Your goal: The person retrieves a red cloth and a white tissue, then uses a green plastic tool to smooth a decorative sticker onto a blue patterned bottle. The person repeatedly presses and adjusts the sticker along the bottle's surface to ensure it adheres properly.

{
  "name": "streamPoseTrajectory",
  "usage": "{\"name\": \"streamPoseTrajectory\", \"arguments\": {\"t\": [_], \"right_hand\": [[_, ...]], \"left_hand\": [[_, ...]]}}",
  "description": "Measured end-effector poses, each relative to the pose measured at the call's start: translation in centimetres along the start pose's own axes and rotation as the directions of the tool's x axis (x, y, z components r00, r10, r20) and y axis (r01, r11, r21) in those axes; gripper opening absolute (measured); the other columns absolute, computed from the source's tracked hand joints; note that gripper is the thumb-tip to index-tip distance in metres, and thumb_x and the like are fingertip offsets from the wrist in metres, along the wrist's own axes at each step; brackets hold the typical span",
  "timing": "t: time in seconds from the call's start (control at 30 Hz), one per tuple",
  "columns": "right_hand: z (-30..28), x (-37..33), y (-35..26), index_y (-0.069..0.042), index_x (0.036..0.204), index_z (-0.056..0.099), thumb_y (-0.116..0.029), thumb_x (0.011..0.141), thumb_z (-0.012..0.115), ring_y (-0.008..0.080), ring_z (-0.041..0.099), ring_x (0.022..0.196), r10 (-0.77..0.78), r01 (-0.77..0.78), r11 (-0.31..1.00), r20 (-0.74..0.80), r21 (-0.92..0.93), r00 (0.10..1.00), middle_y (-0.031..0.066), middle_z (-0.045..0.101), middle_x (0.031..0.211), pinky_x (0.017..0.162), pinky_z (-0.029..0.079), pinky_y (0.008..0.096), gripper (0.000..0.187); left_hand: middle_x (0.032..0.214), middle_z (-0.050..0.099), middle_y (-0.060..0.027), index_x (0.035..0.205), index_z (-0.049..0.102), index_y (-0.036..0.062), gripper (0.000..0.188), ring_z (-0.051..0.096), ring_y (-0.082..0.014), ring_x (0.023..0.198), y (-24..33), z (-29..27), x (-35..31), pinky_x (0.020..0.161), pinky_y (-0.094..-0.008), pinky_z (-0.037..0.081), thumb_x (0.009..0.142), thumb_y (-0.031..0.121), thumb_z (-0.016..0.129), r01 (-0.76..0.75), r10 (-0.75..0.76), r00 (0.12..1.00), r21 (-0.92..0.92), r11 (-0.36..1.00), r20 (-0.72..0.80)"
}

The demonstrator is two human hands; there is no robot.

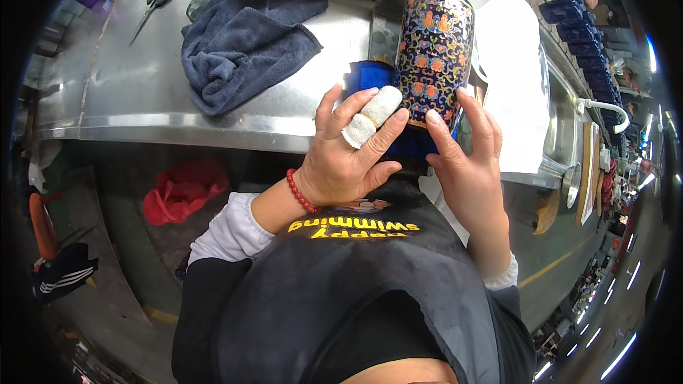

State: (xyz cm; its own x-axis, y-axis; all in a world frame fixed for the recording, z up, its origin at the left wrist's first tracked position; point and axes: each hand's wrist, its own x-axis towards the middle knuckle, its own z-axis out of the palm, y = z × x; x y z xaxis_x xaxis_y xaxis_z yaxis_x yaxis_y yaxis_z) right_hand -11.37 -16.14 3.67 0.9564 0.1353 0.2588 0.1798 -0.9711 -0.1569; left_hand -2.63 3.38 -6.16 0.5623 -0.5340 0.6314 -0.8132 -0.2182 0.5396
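Note:
A dark blue bottle (435,53) with gold, orange and green floral patterning lies on its side on the metal bench, its neck pointing away from me. Blue padding shows beneath it. Beside its near left edge is my left hand (348,146), fingers spread. One finger wears a white cloth wrap (373,117) with a yellow band round it. My right hand (471,146) is at the bottle's near end, fingers apart, with fingertips at or touching its lower right edge. Whether they press on it, I cannot tell.
A crumpled grey-blue towel (245,46) lies left on the metal bench (135,85), with black-handled scissors (158,1) beyond it. White sheeting (514,64) covers the bench at right. Several dark blue items (562,11) line the far right, near a white curved fixture (612,110).

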Motion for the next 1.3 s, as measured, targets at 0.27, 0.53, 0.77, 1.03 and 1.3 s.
{"name": "streamPoseTrajectory", "arguments": {"t": [0.27, 0.53, 0.77, 1.03, 1.3], "right_hand": [[0.3, -0.4, 0.2, -0.024, 0.134, 0.069, -0.001, 0.07, 0.082, 0.0378, 0.048, 0.132, -0.026, 0.026, 1.0, -0.025, 0.015, 0.999, 0.0165, 0.045, 0.153, 0.109, 0.042, 0.0471, 0.069], [0.2, -0.4, 0.1, -0.024, 0.133, 0.07, -0.001, 0.07, 0.082, 0.0366, 0.049, 0.131, -0.033, 0.034, 0.999, -0.032, 0.013, 0.999, 0.016, 0.047, 0.152, 0.109, 0.043, 0.0458, 0.068], [0.2, -0.3, 0.3, -0.022, 0.133, 0.069, -0.001, 0.07, 0.081, 0.0375, 0.049, 0.131, -0.053, 0.054, 0.999, -0.025, 0.009, 0.998, 0.0168, 0.048, 0.151, 0.109, 0.043, 0.0459, 0.067], [-0.3, 0.2, 1.7, -0.005, 0.144, 0.057, -0.01, 0.077, 0.081, 0.0415, 0.049, 0.132, 0.05, -0.049, 0.994, -0.01, 0.096, 0.999, 0.0214, 0.046, 0.151, 0.111, 0.04, 0.0498, 0.071], [-0.1, 2.3, 3.0, -0.008, 0.149, 0.054, -0.025, 0.094, 0.07, 0.0398, 0.045, 0.133, 0.071, -0.07, 0.98, 0.004, 0.188, 0.997, 0.0205, 0.039, 0.156, 0.112, 0.038, 0.0486, 0.06]], "left_hand": [[0.14, 0.061, -0.0138, 0.14, 0.065, 0.0111, 0.055, 0.049, -0.0312, 0.133, -0.2, 0.1, -0.1, 0.118, -0.059, 0.024, 0.099, 0.048, 0.058, -0.018, 0.018, 1.0, -0.002, 1.0, -0.004], [0.136, 0.062, -0.0169, 0.136, 0.066, 0.0068, 0.055, 0.051, -0.0369, 0.131, -0.3, -0.1, 0.0, 0.117, -0.06, 0.028, 0.098, 0.046, 0.063, -0.039, 0.039, 0.999, 0.005, 0.999, 0.007], [0.136, 0.063, -0.0156, 0.137, 0.066, 0.0085, 0.054, 0.05, -0.0349, 0.132, -0.2, 0.0, 0.0, 0.118, -0.0592, 0.027, 0.098, 0.046, 0.062, -0.027, 0.027, 1.0, -0.003, 1.0, 0.006], [0.143, 0.058, -0.0192, 0.147, 0.054, 0.0014, 0.074, 0.047, -0.0358, 0.134, -0.6, 0.2, 0.8, 0.119, -0.0594, 0.023, 0.101, 0.059, 0.051, 0.068, -0.068, 0.998, -0.123, 0.99, -0.002], [0.149, 0.049, -0.0257, 0.153, 0.042, -0.0019, 0.094, 0.041, -0.042, 0.138, -0.8, 0.1, 1.6, 0.118, -0.0633, 0.019, 0.096, 0.072, 0.043, 0.037, -0.032, 0.997, -0.06, 0.998, 0.074]]}}
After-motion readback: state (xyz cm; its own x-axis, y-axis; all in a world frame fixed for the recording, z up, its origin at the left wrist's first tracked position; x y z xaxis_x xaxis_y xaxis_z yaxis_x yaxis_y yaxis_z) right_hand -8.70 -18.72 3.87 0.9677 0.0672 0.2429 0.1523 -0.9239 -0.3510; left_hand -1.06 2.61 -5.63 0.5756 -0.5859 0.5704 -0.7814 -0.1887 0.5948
